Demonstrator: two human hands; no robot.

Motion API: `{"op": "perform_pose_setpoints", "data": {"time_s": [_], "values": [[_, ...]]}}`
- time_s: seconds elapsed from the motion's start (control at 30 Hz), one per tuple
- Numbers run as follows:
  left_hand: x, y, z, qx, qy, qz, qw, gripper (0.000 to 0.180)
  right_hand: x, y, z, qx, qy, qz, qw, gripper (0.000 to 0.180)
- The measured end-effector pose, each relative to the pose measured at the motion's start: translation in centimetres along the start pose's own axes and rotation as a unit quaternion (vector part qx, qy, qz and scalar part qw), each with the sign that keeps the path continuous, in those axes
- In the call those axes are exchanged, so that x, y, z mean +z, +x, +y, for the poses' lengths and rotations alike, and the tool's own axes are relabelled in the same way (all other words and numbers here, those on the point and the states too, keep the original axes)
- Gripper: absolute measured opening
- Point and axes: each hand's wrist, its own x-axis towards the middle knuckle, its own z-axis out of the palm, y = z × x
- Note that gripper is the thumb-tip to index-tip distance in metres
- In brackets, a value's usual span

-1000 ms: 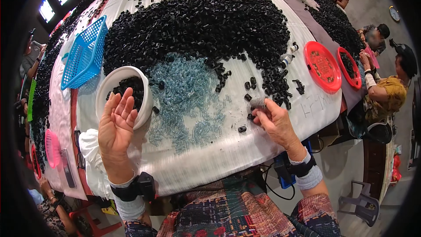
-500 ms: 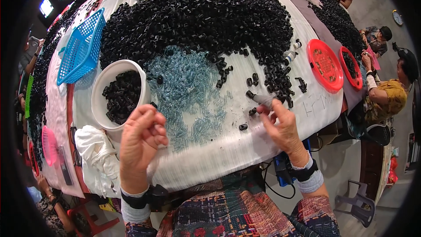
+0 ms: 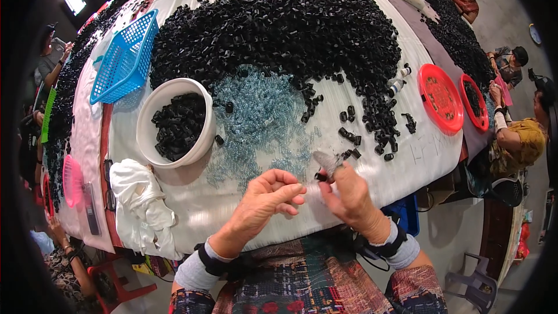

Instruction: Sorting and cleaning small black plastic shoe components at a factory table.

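My left hand (image 3: 261,202) is above the near part of the white-covered table, thumb and index finger pinched together; anything between them is too small to make out. To its right, my right hand (image 3: 354,200) has grey wrapping on its index finger and grips a small black plastic piece (image 3: 321,177) between finger and thumb. Beyond both hands lies a pile of small clear bluish coil-like pieces (image 3: 256,110). A wide heap of black plastic pieces (image 3: 279,29) curves behind it. Several loose black pieces (image 3: 349,135) lie just past my right hand.
A white bowl (image 3: 145,134) of black pieces stands left, with a blue basket (image 3: 125,61) behind it and a white cloth (image 3: 136,197) nearer me. A red round lid or tray (image 3: 427,90) and small bottles (image 3: 396,88) are right. Other people work at both sides.
My left hand has moved right, away from the bowl and close to my right hand. My right hand has drawn slightly nearer me and now has a black piece at its fingertips.
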Motion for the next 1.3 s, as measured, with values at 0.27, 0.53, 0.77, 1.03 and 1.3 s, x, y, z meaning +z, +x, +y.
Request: {"op": "perform_pose_setpoints", "data": {"time_s": [0.27,0.53,0.77,1.03,1.3], "values": [[-0.6,0.3,-0.3,0.052,-0.031,0.035,0.998,0.013,1.0,2.3,-2.4,-0.027,0.058,0.012,0.998,0.030],[-1.8,-0.3,0.7,0.050,-0.086,0.041,0.994,0.012,-0.4,7.3,3.4,0.013,-0.047,-0.015,0.999,0.030],[-2.1,-0.4,0.7,0.039,-0.066,0.040,0.996,0.018,1.4,7.6,4.7,0.003,-0.132,-0.040,0.990,0.032],[-2.2,-0.2,0.1,0.061,-0.037,0.048,0.996,0.027,1.0,6.7,3.1,0.050,-0.049,-0.003,0.998,0.023],[-1.6,-0.6,0.1,0.088,-0.001,0.045,0.995,0.023,0.0,6.2,-3.0,0.105,0.264,-0.038,0.958,0.029]]}}
